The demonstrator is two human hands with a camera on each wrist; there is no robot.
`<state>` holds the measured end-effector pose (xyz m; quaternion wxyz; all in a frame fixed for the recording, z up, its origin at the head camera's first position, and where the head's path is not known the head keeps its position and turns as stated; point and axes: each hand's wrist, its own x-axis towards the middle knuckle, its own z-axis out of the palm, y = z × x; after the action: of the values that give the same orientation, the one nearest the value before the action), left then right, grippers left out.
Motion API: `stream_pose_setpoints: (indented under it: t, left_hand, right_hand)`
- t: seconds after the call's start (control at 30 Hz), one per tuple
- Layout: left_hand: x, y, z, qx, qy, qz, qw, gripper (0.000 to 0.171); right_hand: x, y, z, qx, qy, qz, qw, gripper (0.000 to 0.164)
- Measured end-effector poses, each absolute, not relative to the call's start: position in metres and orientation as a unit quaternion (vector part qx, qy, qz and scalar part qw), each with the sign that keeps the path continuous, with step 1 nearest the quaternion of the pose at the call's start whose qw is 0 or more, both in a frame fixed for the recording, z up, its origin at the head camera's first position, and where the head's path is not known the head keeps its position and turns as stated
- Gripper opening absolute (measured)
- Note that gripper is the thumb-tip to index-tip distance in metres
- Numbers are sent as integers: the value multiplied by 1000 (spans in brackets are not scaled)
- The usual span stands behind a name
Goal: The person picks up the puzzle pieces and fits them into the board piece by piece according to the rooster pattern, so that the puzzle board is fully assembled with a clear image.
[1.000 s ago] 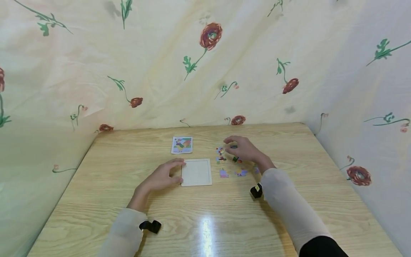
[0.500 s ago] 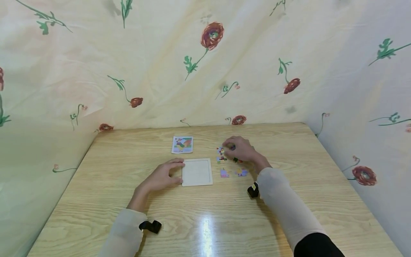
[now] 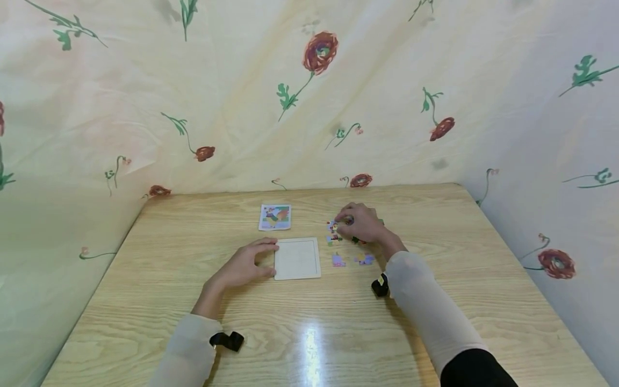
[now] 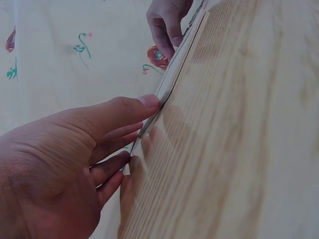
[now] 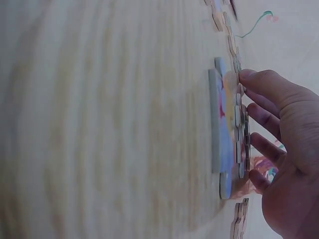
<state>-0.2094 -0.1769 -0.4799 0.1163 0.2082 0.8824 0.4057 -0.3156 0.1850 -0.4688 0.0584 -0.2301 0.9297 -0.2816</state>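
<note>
In the head view my left hand (image 3: 246, 264) touches the left side of a flat white puzzle tray (image 3: 297, 259), its thumb and fingers spread along that edge. In the left wrist view the thumb of my left hand (image 4: 75, 144) lies on the tray's rim (image 4: 174, 74). My right hand (image 3: 365, 223) is low over small colourful jigsaw pieces (image 3: 333, 239), fingers bent. The right wrist view has the thumb and fingertips of my right hand (image 5: 299, 139) at the pieces (image 5: 239, 134), seen edge-on. Whether they pinch one is unclear. The hand covers some pieces.
A square picture card (image 3: 274, 217) lies behind the tray. Closer to me are a lilac jigsaw piece (image 3: 338, 260) and another lilac-and-yellow jigsaw piece (image 3: 364, 259). Flower-printed cloth (image 3: 232, 107) surrounds the back and sides of the wooden table (image 3: 271, 333).
My right hand has shifted slightly left, and its fingers have bent closer to the pieces. My left hand has stayed at the tray's edge.
</note>
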Motion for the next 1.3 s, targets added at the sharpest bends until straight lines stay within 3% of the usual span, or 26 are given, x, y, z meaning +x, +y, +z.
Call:
stream_pose_setpoints:
  t: [1.03,1.3]
  left_hand:
    - [-209,-175,-481,192,884,411,112,61]
    - [-210,-177,-482,188,889,403,111,61]
  right_hand:
    - [-306,171,-467,-228,926,-301,19,22]
    - [-296,156,-461,-230,919,-316,40,21]
